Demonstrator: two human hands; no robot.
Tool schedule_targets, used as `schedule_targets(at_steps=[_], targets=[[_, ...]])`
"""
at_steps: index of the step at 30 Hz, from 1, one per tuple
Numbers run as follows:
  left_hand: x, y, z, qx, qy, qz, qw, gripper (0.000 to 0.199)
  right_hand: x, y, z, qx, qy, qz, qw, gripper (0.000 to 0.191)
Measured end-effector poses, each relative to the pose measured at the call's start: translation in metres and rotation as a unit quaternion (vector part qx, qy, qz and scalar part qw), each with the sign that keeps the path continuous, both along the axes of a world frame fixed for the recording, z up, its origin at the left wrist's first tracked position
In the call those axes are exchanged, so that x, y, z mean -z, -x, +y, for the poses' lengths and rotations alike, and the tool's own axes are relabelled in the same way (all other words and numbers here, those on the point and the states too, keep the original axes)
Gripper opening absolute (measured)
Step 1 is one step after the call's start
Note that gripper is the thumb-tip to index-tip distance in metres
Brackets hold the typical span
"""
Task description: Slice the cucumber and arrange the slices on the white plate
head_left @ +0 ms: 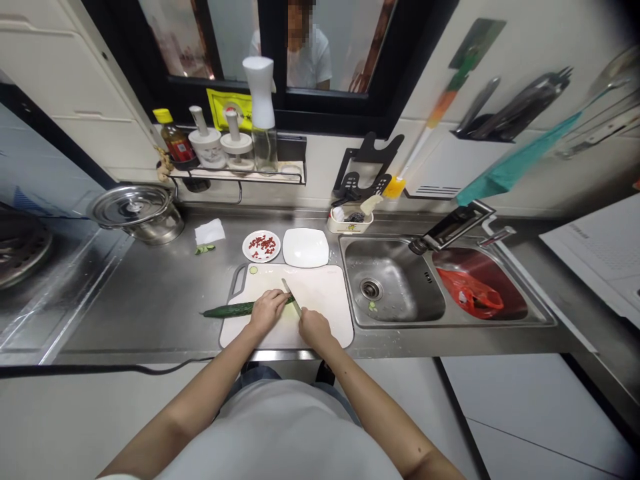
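A long dark green cucumber (230, 310) lies across the white cutting board (330, 293), its left end sticking out past the board's edge. My left hand (269, 310) is closed over the cucumber near its right end. In my right hand (316, 330) is a knife (291, 293), gripped by the handle, which my fingers hide. Its blade points up and left, right at the cucumber's end. One round cucumber slice (253, 270) lies at the board's upper left corner. Behind the board stand a plate of chopped red pieces (261, 246) and a white square plate (306, 247).
Right of the board is a double steel sink (400, 313) with a faucet (453, 227) and a red plastic bag (470, 293). A lidded steel pot (145, 213) stands at left, near a white paper (210, 232) and green scraps (205, 250). A condiment shelf (240, 175) hangs behind.
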State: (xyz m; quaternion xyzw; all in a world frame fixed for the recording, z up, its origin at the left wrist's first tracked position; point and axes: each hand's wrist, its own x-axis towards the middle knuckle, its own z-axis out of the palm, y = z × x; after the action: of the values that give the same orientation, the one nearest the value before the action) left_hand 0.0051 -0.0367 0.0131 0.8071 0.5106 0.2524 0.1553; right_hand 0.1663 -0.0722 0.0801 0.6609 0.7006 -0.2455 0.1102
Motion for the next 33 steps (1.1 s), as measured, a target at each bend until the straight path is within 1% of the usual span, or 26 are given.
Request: schedule_targets(at_steps=[6,14,18,25,33], targets=[[0.001,-0.001,-0.001,-0.014,0.000,0.012,1.000,0.024,0.001,0.001,-0.001,0.009,-0.001,0.004,1.000,0.030],[0.003,-0.001,-0.001,-0.019,0.006,0.029,0.999,0.026,0.003,0.010,0.014,0.015,-0.025,0.016,0.999,0.033],[0.004,-0.001,0.000,-0.019,0.008,0.030,0.999,0.027,0.003,0.014,0.015,0.017,-0.027,0.009,0.999,0.033],[0.002,-0.002,0.001,-0.020,0.018,0.016,1.000,0.027,-0.005,0.011,0.006,0.022,-0.004,-0.010,1.000,0.034],[0.001,-0.003,0.001,-0.022,0.027,0.011,0.999,0.027,-0.007,-0.001,-0.014,0.018,0.003,-0.023,1.000,0.033]])
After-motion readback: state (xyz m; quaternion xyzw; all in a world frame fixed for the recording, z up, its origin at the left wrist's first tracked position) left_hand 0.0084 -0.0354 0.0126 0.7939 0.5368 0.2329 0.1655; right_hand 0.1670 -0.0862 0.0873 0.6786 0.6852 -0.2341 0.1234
